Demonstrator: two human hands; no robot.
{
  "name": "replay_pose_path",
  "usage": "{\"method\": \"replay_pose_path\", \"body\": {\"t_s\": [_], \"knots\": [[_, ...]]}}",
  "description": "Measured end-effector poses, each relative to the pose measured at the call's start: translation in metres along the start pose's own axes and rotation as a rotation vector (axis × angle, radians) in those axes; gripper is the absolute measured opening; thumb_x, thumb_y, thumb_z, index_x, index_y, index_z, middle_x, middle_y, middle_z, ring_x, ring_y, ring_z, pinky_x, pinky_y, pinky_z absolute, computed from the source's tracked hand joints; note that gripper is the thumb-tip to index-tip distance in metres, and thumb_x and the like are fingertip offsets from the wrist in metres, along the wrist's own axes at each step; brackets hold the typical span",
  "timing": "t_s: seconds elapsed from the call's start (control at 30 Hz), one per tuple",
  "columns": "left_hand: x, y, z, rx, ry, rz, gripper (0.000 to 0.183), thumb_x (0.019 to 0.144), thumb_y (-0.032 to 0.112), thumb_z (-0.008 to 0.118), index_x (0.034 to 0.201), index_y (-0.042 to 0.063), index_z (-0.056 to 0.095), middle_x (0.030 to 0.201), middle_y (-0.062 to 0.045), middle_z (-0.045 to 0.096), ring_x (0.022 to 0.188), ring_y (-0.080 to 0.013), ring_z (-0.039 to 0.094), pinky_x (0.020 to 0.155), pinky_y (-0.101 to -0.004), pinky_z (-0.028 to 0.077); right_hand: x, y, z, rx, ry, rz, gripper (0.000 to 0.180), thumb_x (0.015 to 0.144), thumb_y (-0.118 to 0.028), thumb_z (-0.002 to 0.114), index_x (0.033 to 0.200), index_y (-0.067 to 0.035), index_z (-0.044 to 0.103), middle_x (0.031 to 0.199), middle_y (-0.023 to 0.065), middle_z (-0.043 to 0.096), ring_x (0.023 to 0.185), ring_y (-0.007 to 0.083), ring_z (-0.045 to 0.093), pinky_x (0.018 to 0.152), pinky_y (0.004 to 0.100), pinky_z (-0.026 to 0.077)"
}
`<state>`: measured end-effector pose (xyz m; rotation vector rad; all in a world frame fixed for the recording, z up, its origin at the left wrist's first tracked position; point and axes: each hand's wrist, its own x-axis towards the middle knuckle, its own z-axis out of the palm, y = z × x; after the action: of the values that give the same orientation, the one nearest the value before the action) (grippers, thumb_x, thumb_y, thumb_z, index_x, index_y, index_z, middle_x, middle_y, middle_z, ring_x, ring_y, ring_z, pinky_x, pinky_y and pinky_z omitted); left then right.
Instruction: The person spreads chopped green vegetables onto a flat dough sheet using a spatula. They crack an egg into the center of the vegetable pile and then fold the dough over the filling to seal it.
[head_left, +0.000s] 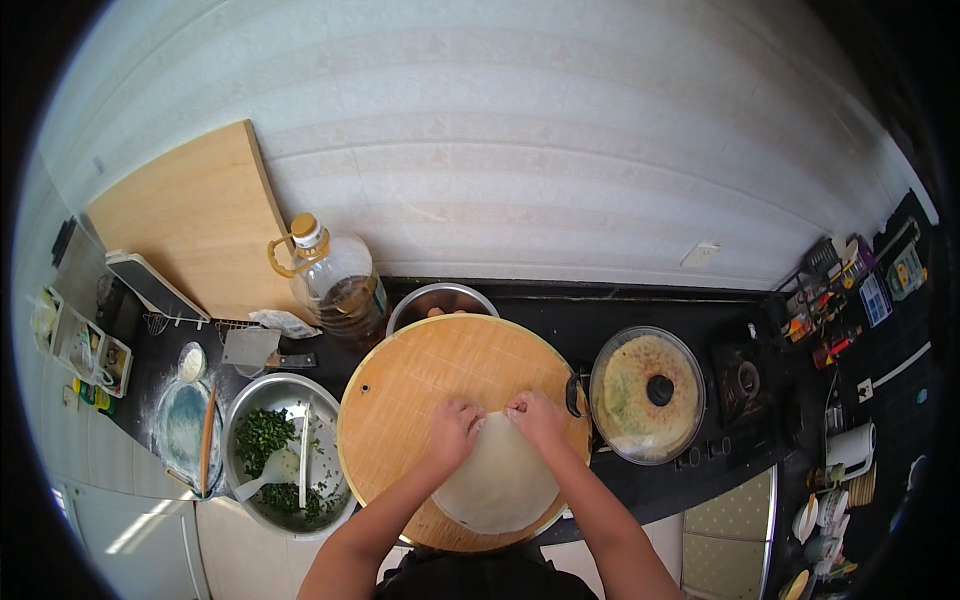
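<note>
A round sheet of pale dough (498, 480) lies on the near part of a round wooden board (420, 367), partly under my forearms. My left hand (457, 426) pinches the dough's far edge on the left side, and my right hand (534, 417) pinches the same edge just to the right. A short stretch of edge shows between the fingers. Left of the board, a steel bowl (337, 442) holds chopped greens (264, 439), a white spatula (281, 466) and white chopsticks (304, 454). Right of it, a filled flatbread (626, 382) lies in a pan under a glass lid with a black knob (660, 390).
A large oil bottle (341, 289) and a steel bowl (442, 292) stand behind the board. A cleaver (259, 351), a floury basin (184, 420) and a rolling pin (208, 442) are at the left. A gas burner (746, 379) is beyond the pan.
</note>
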<state>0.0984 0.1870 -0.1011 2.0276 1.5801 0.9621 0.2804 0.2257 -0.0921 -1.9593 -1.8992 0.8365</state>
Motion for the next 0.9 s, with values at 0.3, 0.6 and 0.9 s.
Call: {"method": "replay_pose_path", "body": {"t_s": [0.3, 0.6, 0.9], "knots": [[-0.028, 0.004, -0.019, 0.17, -0.142, 0.125, 0.037, 0.086, 0.022, 0.064, 0.119, 0.004, 0.062, 0.131, -0.017, 0.052, 0.121, -0.0386, 0.046, 0.103, -0.0486, 0.036, 0.003, -0.006, -0.004, 0.037, -0.023, -0.078, 0.021, 0.075, -0.029, 0.078, 0.088, -0.013, 0.073, 0.087, 0.0046, 0.069, 0.083, 0.0219, 0.066, 0.072, 0.0353, 0.052], [-0.039, 0.001, -0.019, 0.243, -0.229, 0.095, 0.049, 0.092, 0.036, 0.058, 0.132, 0.007, 0.055, 0.144, -0.018, 0.042, 0.133, -0.0413, 0.037, 0.111, -0.0513, 0.029, 0.008, -0.012, 0.002, -0.023, -0.04, -0.127, 0.019, 0.073, -0.026, 0.079, 0.084, -0.012, 0.071, 0.085, 0.0055, 0.068, 0.087, 0.0236, 0.064, 0.075, 0.0369, 0.051], [-0.044, -0.004, -0.02, 0.235, -0.188, 0.087, 0.051, 0.091, 0.036, 0.059, 0.132, 0.006, 0.055, 0.144, -0.02, 0.042, 0.133, -0.0412, 0.037, 0.111, -0.0515, 0.029, 0.012, -0.016, 0.01, 0.006, -0.024, -0.174, 0.022, 0.07, -0.026, 0.082, 0.08, -0.01, 0.07, 0.081, 0.0068, 0.067, 0.079, 0.024, 0.065, 0.069, 0.0367, 0.051]]}}
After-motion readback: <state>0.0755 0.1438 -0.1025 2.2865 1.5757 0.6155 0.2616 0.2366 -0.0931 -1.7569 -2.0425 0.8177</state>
